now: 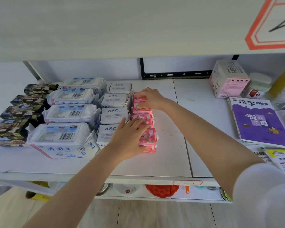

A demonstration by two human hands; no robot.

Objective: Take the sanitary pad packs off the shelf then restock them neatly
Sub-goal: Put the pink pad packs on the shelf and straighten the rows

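The left hand point(130, 137) lies with fingers straight, pressing on the near end of a row of glossy pink plastic sanitary pad packs point(147, 139). The right hand point(150, 97) curls its fingers over the far pack and grips it. The row stands just right of the small white ABC-printed plastic packs point(114, 115), touching them. Squeezing both ends together would likely buckle this soft row, pushing a middle pack out sideways, away from the white packs. The row's long axis runs front to back, faces upward.
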